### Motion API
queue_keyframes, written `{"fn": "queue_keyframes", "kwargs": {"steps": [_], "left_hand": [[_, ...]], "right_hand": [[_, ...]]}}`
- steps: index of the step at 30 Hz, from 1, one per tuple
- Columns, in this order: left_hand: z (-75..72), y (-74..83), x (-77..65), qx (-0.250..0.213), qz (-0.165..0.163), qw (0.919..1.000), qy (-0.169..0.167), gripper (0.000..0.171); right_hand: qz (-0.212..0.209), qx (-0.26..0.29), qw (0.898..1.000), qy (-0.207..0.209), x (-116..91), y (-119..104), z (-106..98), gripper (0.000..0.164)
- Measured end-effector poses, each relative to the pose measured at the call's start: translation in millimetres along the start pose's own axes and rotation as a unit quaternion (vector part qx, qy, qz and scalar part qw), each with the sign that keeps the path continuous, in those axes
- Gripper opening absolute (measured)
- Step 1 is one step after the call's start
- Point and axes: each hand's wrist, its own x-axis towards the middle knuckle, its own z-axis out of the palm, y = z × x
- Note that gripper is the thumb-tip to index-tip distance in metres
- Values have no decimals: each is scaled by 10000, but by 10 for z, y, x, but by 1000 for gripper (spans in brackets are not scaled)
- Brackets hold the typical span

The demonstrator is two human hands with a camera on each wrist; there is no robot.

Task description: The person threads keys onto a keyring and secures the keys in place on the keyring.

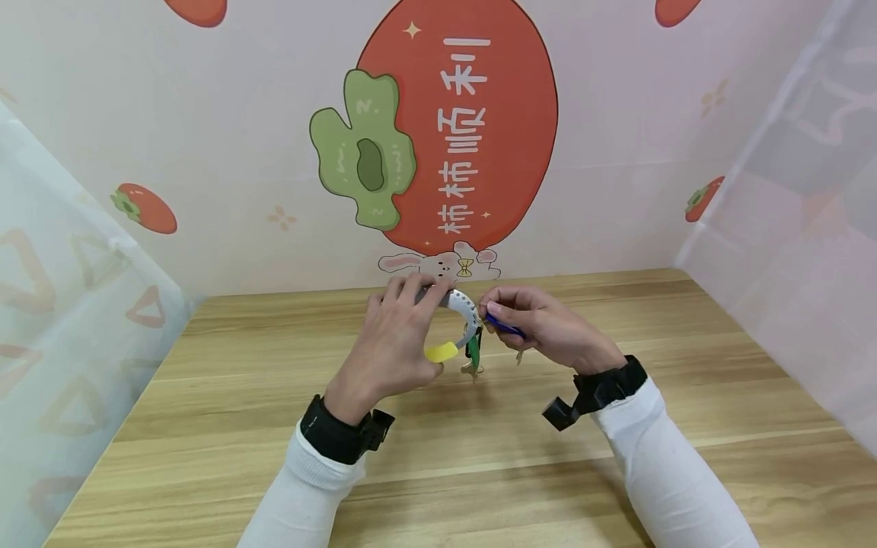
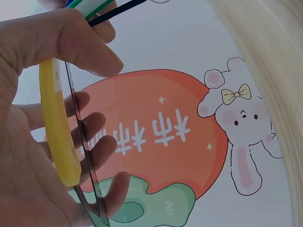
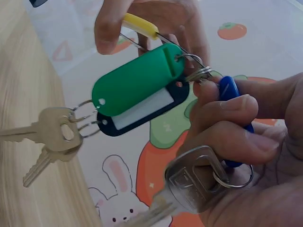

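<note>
A large metal ring [image 1: 467, 308] with a row of holes and a yellow sleeve [image 1: 441, 352] is held upright in the left hand [image 1: 397, 342], thumb below and fingers above. From it hang a green key tag [image 3: 137, 81] and a dark key tag [image 3: 146, 111], with brass-coloured keys [image 3: 56, 130] dangling at their ends. The right hand [image 1: 558, 327] pinches a blue key tag [image 1: 505, 326] beside the ring, its small wire loop close to the ring's right edge. A key with a dark translucent head [image 3: 195, 177] hangs from the blue tag.
Both hands are above a wood-grain table [image 1: 438, 487]. A white printed backdrop [image 1: 260, 114] with a big red persimmon stands behind it, and hanging sheets close off the left and right sides. Black camera straps [image 1: 336, 434] are round both wrists.
</note>
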Motion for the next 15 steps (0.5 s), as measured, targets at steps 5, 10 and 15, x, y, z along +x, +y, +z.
{"fn": "queue_keyframes", "kwargs": {"steps": [5, 10, 15], "left_hand": [[7, -1, 3, -44, 27, 10000, 3, 93], [11, -4, 0, -133, 45, 9999, 57, 94], [10, 4, 6, -76, 115, 9999, 80, 93]], "right_hand": [[-55, 176, 9995, -253, -13, 10, -45, 36], [-98, 530, 9979, -355, -6, 27, -58, 32], [-168, 522, 9985, -81, -5, 31, -45, 30]]}}
